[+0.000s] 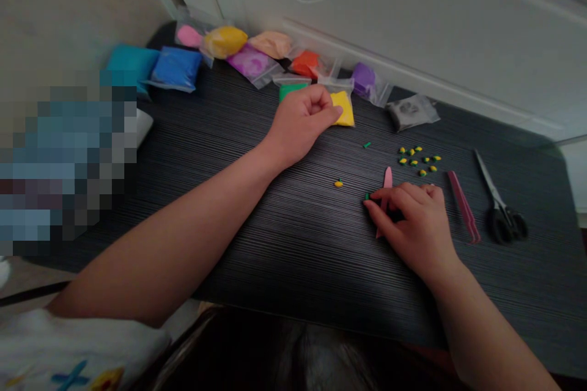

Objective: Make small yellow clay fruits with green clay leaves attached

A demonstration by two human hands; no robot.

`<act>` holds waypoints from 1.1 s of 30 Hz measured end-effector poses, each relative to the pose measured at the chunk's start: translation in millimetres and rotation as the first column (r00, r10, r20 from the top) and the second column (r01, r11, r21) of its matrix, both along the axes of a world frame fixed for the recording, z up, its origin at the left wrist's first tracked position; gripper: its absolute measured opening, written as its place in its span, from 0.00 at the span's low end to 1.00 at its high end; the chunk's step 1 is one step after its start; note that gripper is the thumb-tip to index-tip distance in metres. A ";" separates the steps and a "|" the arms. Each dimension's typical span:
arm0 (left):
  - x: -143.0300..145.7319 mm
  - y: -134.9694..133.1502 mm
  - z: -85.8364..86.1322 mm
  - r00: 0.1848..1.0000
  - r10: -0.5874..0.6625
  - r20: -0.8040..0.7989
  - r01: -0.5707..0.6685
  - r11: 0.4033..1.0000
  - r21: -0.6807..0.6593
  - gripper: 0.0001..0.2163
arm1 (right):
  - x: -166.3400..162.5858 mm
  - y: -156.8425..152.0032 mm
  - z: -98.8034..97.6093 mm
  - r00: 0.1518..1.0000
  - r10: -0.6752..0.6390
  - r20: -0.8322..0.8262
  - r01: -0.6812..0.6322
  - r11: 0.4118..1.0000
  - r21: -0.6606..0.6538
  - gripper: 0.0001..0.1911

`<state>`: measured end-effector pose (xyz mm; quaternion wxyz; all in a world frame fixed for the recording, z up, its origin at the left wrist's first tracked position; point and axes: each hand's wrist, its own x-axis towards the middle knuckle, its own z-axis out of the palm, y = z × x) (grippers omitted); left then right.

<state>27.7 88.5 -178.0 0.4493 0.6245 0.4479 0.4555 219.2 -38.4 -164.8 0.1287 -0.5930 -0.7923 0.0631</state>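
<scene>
My left hand (pixel 305 119) is closed, its thumb and curled fingers at the left edge of a small bag of yellow clay (pixel 345 109). Partly hidden behind that hand lies a bag of green clay (pixel 292 91). Lower on the right, my right hand (pixel 410 220) pinches a small green piece of clay (pixel 367 197) between thumb and forefinger, close to the tabletop. Beneath its fingers runs a pink flat clay tool (pixel 387 178). One little yellow clay piece with a green tip (pixel 338 184) lies between the hands, and a thin green clay strip (pixel 367 145) above it.
Several yellow-and-green clay pieces (pixel 413 163) sit beyond my right hand. Pink tweezers (pixel 463 208) and black-handled scissors (pixel 502 214) lie to its right. Bags of coloured clay, including blue (pixel 177 68) and grey (pixel 410 113), line the dark table's (pixel 284 244) back edge by a white panel.
</scene>
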 end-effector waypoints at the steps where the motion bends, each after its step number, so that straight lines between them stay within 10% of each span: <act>1: 0.0 0.1 -0.1 1.000 -0.001 0.001 0.001 1.000 0.002 0.09 | -0.4 0.0 -0.4 1.000 -0.002 0.001 0.002 1.000 0.005 0.08; 33: 0.4 -1.8 3.2 0.999 0.036 -0.017 -0.035 0.999 0.039 0.09 | -1.1 0.7 1.4 0.999 0.005 -0.033 -0.005 1.000 0.000 0.07</act>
